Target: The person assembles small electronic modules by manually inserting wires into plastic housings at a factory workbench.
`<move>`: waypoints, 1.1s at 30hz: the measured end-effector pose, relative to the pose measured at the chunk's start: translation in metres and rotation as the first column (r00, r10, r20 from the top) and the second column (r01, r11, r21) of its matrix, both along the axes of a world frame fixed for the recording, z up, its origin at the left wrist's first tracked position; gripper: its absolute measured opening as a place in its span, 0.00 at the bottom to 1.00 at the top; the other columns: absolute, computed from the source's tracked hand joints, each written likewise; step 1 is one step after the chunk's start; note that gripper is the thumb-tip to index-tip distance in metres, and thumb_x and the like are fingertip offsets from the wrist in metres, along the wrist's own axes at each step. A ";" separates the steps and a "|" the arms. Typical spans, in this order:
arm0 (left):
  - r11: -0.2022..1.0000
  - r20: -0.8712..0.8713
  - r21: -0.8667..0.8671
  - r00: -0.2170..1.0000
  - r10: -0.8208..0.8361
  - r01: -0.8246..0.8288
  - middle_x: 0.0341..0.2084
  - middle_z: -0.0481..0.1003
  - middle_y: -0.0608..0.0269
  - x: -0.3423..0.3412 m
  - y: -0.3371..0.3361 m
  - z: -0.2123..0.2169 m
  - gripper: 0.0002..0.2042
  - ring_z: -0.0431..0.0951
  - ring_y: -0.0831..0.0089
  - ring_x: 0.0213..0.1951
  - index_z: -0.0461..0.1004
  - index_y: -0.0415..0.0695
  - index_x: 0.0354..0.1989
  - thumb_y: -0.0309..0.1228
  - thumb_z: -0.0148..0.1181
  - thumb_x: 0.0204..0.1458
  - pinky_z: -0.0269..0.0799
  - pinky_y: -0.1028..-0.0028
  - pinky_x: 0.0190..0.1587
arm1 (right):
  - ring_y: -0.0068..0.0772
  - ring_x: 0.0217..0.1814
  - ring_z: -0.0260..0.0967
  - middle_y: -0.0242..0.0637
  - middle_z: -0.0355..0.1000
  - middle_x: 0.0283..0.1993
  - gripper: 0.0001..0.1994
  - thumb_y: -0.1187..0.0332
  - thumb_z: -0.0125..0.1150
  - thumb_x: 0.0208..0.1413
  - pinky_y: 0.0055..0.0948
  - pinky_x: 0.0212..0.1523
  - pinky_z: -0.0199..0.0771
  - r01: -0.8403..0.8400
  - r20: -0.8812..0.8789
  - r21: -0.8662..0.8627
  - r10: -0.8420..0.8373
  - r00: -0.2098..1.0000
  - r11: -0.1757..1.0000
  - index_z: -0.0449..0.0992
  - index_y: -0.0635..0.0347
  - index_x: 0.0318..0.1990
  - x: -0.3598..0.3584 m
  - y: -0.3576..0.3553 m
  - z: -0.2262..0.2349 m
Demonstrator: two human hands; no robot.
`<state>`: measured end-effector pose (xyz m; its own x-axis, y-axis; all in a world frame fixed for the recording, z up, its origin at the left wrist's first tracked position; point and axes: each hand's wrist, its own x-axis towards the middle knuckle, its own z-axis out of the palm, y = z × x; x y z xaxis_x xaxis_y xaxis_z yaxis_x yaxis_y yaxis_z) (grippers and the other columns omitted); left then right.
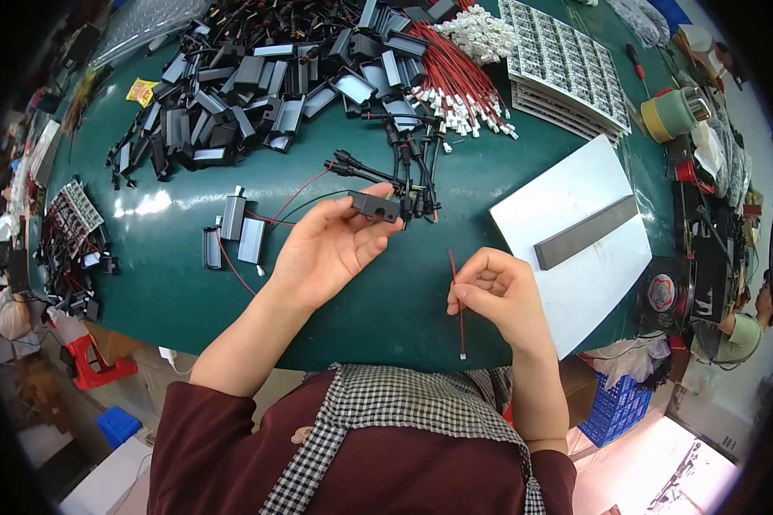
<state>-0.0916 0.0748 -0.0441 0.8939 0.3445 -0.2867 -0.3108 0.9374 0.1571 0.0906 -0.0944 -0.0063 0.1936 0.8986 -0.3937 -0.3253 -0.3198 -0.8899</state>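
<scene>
Red wire [462, 333] in the narrow pinch of the right hand [500, 292], black housing [374, 207] held up by the left hand [331, 251]: holds both apart, apparently not yet joined. To the left, has three housings [251, 240] on the green table [404, 309], perhaps part-wired; farther off, shows a heap of housings [249, 70], seemingly still to do.

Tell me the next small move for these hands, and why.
Probably bring the thin red wire in the right hand to the small black rectangular housing: the left hand holds that housing in its fingers, and the wire's free upper end points up, with its small white connector hanging below.
</scene>
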 end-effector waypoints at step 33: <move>0.904 -0.218 0.409 0.975 -0.034 0.123 0.40 0.75 0.58 0.003 -0.012 0.018 0.23 0.75 0.73 0.42 0.61 0.36 0.60 0.34 0.51 0.58 0.72 0.74 0.48 | 0.17 0.22 0.59 0.31 0.65 0.24 0.03 0.76 0.63 0.48 0.18 0.19 0.55 0.134 0.595 0.142 -0.193 0.781 0.981 0.75 0.63 0.29 -0.023 0.020 0.018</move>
<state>-0.0885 0.0629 -0.0257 0.8619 0.4027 -0.3081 -0.1588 0.7914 0.5903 0.0677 -0.0742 0.0121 0.5119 0.8563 -0.0686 0.2466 -0.2230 -0.9431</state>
